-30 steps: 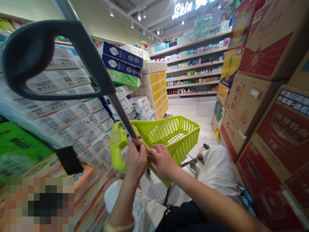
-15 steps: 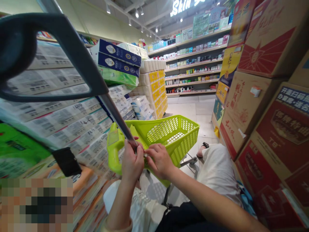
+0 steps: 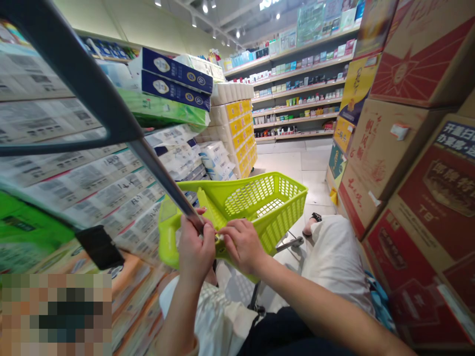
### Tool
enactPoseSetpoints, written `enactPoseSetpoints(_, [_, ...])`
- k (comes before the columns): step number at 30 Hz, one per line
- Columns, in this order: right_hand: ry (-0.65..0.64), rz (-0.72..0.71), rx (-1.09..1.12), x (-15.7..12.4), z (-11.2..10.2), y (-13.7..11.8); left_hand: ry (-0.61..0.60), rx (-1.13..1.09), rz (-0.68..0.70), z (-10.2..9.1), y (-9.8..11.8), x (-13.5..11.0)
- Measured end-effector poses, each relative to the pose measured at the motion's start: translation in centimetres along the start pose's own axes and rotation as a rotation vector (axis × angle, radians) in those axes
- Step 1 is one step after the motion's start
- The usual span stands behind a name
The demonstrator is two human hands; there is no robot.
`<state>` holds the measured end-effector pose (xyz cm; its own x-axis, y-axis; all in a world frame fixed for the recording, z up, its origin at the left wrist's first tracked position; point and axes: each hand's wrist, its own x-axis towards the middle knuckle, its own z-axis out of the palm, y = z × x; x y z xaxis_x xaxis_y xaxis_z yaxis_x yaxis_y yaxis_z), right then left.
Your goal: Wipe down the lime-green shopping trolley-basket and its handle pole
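My left hand (image 3: 196,244) is wrapped round the lower part of a metal pole (image 3: 166,180), which slants up to the left. At its top is a dark grey plastic loop handle (image 3: 94,89), partly outside the picture. Just right of it, my right hand (image 3: 242,243) is closed, thumb and fingers pinched by the pole's lower end. Something small and pale shows at those fingertips, too small to name. Beneath and beyond both hands stands a lime-green shopping trolley (image 3: 285,215), its basket holding nothing that I can see. The pole's lower end is hidden by my hands.
Wrapped paper packs (image 3: 122,170) are stacked high on the left, with blue boxes (image 3: 174,81) on top. Cardboard cartons (image 3: 386,143) rise on the right. Shelves of small goods (image 3: 297,99) line the back. A black holder (image 3: 99,247) juts out at lower left.
The view has shifted slightly, and the loop handle now reaches further out at the upper left. My left hand has moved a little left with the pole; my right hand keeps its pinch.
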<state>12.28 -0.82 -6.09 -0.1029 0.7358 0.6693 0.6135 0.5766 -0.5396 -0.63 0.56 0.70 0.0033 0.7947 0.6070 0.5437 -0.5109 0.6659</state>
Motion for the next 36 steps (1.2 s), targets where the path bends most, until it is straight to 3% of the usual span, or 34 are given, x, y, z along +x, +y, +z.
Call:
enactPoseSetpoints(4, [0.032, 0.054, -0.068, -0.6, -0.9, 3.5, -0.034, 0.026, 0.025, -0.5, 0.3, -0.1])
enactPoseSetpoints(7, [0.093, 0.178, -0.157, -1.0, -1.5, 5.7, 0.208, 0.181, 0.228, -0.5, 1.2, -1.3])
enactPoseSetpoints(9, [0.103, 0.204, -0.172, -1.1, -1.3, 5.5, 0.379, 0.339, 0.376, -0.1, 1.8, -2.7])
enactPoseSetpoints(11, [0.073, 0.155, -0.144, -0.9, -0.8, 4.3, 0.276, 0.403, 0.482, 0.9, 2.1, -4.0])
enactPoseSetpoints(14, [0.002, 0.031, -0.098, -0.6, 0.0, 2.9, -0.058, 0.44, 0.498, 2.7, 1.4, -5.2])
enactPoseSetpoints(16, [-0.022, -0.003, -0.093, -0.6, 0.0, 3.4, -0.193, 0.549, 0.465, 3.7, 0.7, -5.3])
enactPoseSetpoints(19, [0.03, 0.059, -0.131, -1.0, -0.9, 5.9, -0.288, 0.741, 0.412, 4.6, 0.0, -5.3])
enactPoseSetpoints(22, [0.113, 0.176, -0.199, -1.4, -1.6, 7.5, -0.326, 0.867, 0.351, 5.2, 0.1, -5.3])
enactPoseSetpoints(24, [0.124, 0.207, -0.206, -1.4, -1.3, 7.1, -0.301, 0.906, 0.317, 5.7, 0.2, -5.3])
enactPoseSetpoints(29, [0.067, 0.092, -0.117, -1.0, -0.3, 5.1, -0.258, 0.908, 0.308, 6.1, -0.3, -5.3])
enactPoseSetpoints(32, [0.038, 0.078, -0.137, -1.1, -0.8, 6.2, -0.249, 0.901, 0.325, 5.8, -0.8, -5.4])
enactPoseSetpoints(36, [0.104, 0.222, -0.216, -1.2, -1.4, 7.8, -0.227, 0.922, 0.325, 5.7, -1.2, -5.5])
